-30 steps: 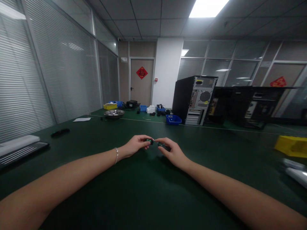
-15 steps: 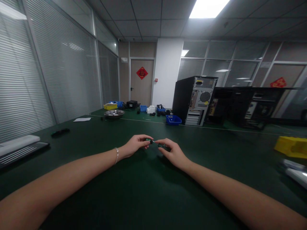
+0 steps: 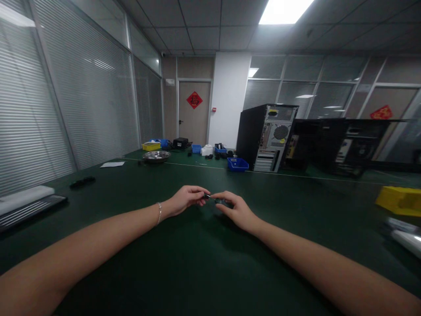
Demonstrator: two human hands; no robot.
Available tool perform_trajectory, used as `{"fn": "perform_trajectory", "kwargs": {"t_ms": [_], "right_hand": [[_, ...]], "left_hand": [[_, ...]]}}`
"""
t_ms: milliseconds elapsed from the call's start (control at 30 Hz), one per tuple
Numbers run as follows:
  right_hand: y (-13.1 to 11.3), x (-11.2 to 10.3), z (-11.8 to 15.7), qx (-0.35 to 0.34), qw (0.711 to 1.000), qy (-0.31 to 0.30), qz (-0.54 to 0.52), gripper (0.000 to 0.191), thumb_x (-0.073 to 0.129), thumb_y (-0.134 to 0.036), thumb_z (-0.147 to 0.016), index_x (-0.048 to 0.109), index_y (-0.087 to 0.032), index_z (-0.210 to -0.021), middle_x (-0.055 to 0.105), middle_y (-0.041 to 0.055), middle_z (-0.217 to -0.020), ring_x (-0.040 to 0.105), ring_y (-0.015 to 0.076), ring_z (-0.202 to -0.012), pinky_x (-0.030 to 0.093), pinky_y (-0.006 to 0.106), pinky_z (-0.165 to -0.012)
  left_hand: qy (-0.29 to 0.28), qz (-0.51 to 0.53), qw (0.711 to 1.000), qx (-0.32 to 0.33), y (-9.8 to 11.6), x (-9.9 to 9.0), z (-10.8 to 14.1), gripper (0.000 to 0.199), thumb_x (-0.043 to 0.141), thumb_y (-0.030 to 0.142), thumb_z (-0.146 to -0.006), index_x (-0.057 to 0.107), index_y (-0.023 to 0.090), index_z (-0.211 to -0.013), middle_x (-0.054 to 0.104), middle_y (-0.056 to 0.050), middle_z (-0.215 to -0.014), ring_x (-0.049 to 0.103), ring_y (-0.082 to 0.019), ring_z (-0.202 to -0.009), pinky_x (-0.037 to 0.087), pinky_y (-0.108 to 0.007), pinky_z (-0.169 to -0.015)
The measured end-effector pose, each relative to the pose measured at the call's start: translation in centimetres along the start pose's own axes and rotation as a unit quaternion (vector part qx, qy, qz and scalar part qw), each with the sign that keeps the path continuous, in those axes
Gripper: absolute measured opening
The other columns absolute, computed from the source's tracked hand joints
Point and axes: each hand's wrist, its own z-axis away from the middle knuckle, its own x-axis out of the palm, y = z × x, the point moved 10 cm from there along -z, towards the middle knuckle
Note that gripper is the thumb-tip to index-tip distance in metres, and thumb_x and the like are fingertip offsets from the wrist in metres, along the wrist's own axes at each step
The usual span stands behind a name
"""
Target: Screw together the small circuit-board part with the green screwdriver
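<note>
Over the green table, my left hand [image 3: 190, 196] is closed in a pinch on a small dark piece [image 3: 206, 196]; a thin, shiny bit shows at its right end. Close by on the right, my right hand [image 3: 237, 208] curls around a dark, rounded object [image 3: 224, 202], with its index finger stretched toward the shiny bit. Whether that finger touches it, I cannot tell. The kind of either object is too small and dark to make out. A bracelet [image 3: 159, 213] circles my left wrist.
A blue bin [image 3: 237, 164] stands beyond my hands, beside a black computer tower [image 3: 251, 138]. Further left is a metal bowl [image 3: 156, 157]. A yellow bin [image 3: 397, 201] sits at the right, and a dark item [image 3: 82, 182] lies at the left near a slatted panel [image 3: 36, 210].
The small piece in my left hand has turned: its green face showed before, and now it looks dark. My left fingers have shifted slightly; both hands stay in nearly the same place.
</note>
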Motion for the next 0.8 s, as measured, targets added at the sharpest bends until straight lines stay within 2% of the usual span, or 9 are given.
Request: {"fn": "perform_trajectory", "kwargs": {"t_ms": [367, 600, 667, 800], "right_hand": [[0.45, 0.34, 0.00, 0.003, 0.997, -0.022, -0.068, 0.028, 0.057, -0.026, -0.085, 0.061, -0.024, -0.113, 0.062, 0.0042, -0.107, 0.056, 0.0211, -0.098, 0.044, 0.035, -0.087], [0.03, 0.36, 0.05, 0.003, 0.999, -0.028, -0.044, 0.029, 0.056, -0.026, -0.085, 0.061, -0.025, -0.114, 0.061, 0.0045, -0.109, 0.056, 0.0213, -0.098, 0.044, 0.035, -0.086], [0.01, 0.29, 0.04, 0.002, 0.999, -0.026, -0.045, 0.029, 0.056, -0.027, -0.085, 0.061, -0.026, -0.114, 0.062, 0.0043, -0.109, 0.056, 0.0214, -0.098, 0.044, 0.035, -0.086], [0.39, 0.25, -0.04, 0.007, 0.999, -0.019, -0.040, 0.030, 0.057, -0.027, -0.084, 0.061, -0.025, -0.114, 0.062, 0.0049, -0.109, 0.057, 0.0218, -0.095, 0.044, 0.036, -0.083]], "left_hand": [[-0.022, 0.035, 0.999, -0.011, -0.13, 0.34, 0.12, 0.026, 0.061, 0.022, -0.080, 0.064, 0.010, -0.102, 0.065, -0.011, -0.090, 0.058, -0.015, -0.076, 0.043, -0.029, -0.072], [0.008, 0.035, 0.999, 0.002, -0.11, -0.20, -0.07, 0.025, 0.064, 0.022, -0.079, 0.062, 0.012, -0.101, 0.064, -0.008, -0.085, 0.060, -0.014, -0.073, 0.045, -0.028, -0.071], [0.020, 0.046, 0.999, 0.001, -0.02, -0.32, -0.08, 0.025, 0.065, 0.021, -0.078, 0.060, 0.012, -0.100, 0.065, -0.008, -0.087, 0.062, -0.015, -0.075, 0.046, -0.030, -0.073], [0.028, 0.085, 0.996, 0.002, 0.36, -0.24, -0.05, 0.024, 0.067, 0.016, -0.077, 0.053, 0.012, -0.096, 0.064, -0.015, -0.105, 0.063, -0.020, -0.094, 0.045, -0.038, -0.089]]}}
